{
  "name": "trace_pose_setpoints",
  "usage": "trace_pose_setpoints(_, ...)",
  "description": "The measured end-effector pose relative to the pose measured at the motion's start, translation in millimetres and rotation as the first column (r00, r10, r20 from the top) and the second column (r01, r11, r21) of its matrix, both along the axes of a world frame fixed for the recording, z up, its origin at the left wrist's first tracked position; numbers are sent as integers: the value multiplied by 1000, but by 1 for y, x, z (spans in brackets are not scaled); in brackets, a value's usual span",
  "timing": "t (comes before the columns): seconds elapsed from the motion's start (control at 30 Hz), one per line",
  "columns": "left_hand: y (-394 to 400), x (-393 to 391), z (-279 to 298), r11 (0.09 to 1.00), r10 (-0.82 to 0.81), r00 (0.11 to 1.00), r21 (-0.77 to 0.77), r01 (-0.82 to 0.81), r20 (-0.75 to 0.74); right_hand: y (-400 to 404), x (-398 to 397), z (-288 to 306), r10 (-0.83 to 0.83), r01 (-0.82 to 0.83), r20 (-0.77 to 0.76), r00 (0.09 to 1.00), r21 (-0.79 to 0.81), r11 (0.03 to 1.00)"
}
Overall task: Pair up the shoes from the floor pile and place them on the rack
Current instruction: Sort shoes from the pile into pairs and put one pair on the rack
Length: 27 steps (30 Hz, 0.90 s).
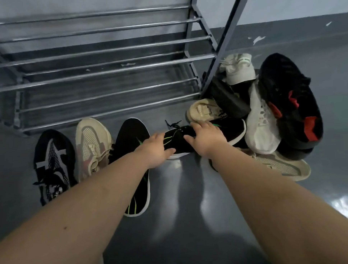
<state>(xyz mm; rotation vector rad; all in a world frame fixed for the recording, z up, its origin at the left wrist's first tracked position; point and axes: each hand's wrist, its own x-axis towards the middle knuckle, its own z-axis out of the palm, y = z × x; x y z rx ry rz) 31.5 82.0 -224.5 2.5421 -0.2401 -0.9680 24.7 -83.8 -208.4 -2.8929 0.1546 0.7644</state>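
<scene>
On the grey floor before the metal rack (107, 75), three shoes lie left; both hands, left (157, 150) and right (206, 138), grip a black green-striped knit sneaker (181, 134) just beside the right-hand shoe pile (268, 111).

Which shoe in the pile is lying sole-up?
The big black shoe at the pile's far right: only it shows its underside, black with red patches. The others show uppers.

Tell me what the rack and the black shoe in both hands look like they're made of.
Rack: seemingly metal, grey painted frame with shinier round bars that catch light. Black shoe: apparently knit fabric, matte, with green stripes, black laces and a white, probably rubber or foam, sole edge. Left hand and right hand grip it.
</scene>
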Motion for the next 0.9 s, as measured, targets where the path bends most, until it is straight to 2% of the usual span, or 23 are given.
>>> trace_pose_setpoints(0.1,-3,7,-10,999,39,998,-14,-39,-41,2,12,-7,35,-36,26,999,30,999)
trace_pose_setpoints(0.23,-7,14,-22,968,203,970,-122,-219,-132,0,19,-16,47,-47,13,999,24,999)
trace_pose_setpoints(0.43,-9,18,-34,922,337,921,-127,-365,-194,-9,16,-20,49,-49,14,999,-43,998)
trace_pose_setpoints(0.63,-7,12,-37,946,305,943,-73,-316,-135,-4,21,-18,14,-14,-81,997,-3,1000)
trace_pose_setpoints(0.73,-9,6,-39,962,265,961,-44,-269,-75,-5,18,-19,27,-28,-53,998,-8,1000)
trace_pose_setpoints(0.9,-7,-3,-37,984,175,985,-27,-175,4,-3,11,-26,-20,23,-31,999,87,996)
